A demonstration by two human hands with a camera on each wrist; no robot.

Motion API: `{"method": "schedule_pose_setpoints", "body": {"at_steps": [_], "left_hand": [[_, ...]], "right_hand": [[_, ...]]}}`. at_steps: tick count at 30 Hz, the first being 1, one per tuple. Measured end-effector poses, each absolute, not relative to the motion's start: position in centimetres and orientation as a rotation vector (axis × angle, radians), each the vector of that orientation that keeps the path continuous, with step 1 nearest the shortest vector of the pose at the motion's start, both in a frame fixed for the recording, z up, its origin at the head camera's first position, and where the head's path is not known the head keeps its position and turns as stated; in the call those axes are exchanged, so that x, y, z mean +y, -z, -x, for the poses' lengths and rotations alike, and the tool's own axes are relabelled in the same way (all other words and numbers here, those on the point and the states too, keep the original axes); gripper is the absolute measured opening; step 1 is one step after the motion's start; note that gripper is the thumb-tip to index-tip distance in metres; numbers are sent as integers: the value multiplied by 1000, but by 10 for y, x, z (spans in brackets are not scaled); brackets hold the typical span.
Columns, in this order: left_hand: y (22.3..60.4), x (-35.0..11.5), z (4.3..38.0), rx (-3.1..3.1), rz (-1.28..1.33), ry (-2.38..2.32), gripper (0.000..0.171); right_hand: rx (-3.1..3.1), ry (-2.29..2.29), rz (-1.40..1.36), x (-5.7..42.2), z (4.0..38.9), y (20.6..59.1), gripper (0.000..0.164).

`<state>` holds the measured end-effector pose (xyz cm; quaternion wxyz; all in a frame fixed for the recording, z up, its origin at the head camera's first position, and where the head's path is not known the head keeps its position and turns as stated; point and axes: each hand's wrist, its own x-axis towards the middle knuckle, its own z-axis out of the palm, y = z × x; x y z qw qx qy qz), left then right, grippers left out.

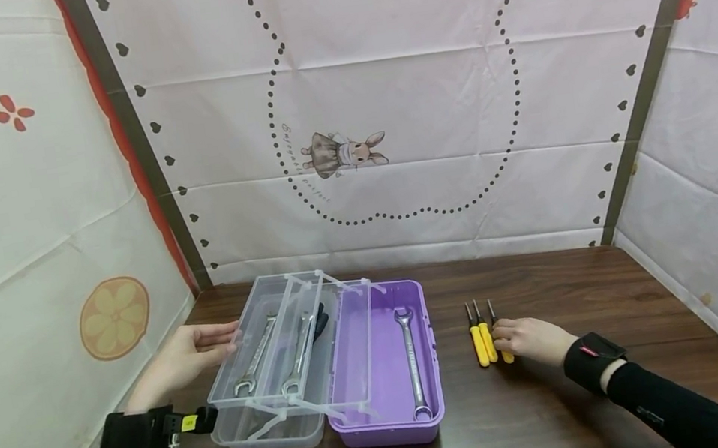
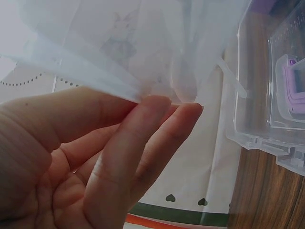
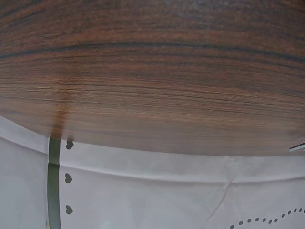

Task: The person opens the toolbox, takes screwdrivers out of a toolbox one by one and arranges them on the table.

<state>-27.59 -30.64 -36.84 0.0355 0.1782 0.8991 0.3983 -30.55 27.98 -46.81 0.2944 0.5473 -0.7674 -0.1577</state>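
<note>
A toolbox with a purple base point(image 1: 392, 401) stands open, its clear lid point(image 1: 305, 435) folded out to the left. Above the lid, a clear tray point(image 1: 259, 290) on white hinge arms is raised, and my left hand point(image 1: 195, 355) pinches its left edge between thumb and fingers. Through the tray show two wrenches point(image 1: 257, 358) and a dark-handled tool point(image 1: 321, 321). Another wrench point(image 1: 413, 364) lies in the purple base. To the right, my right hand point(image 1: 531, 337) pinches the yellow handle of the rightmost screwdriver point(image 1: 508, 357), partly hidden under the fingers. Two other yellow screwdrivers point(image 1: 480, 344) lie beside it.
The toolbox and screwdrivers rest on a dark wooden table point(image 1: 560, 409). Printed white cloth point(image 1: 397, 98) hangs upright behind the table and along both sides. In the left wrist view, a purple handle point(image 2: 290, 88) shows at the clear lid.
</note>
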Motion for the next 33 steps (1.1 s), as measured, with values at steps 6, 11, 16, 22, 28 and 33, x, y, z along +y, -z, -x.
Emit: {"method": "schedule_pose_setpoints", "body": {"at_steps": [6, 11, 16, 22, 28, 33], "left_hand": [[368, -306, 275, 2769, -546, -1217, 48], [366, -305, 274, 2780, -536, -1209, 48], [366, -305, 273, 2776, -540, -1217, 47], [368, -305, 273, 2783, -538, -1220, 47], [369, -305, 273, 2771, -555, -1232, 47], [368, -305, 273, 2753, -541, -1245, 47]], "right_hand": [[-2042, 362, -1452, 280, 306, 466, 32], [-2053, 347, -1425, 279, 304, 462, 31], [-2320, 149, -1232, 272, 296, 458, 24], [-2723, -231, -755, 257, 290, 459, 24], [-2815, -347, -601, 251, 287, 461, 28], [-2828, -392, -633, 249, 286, 461, 27]]}}
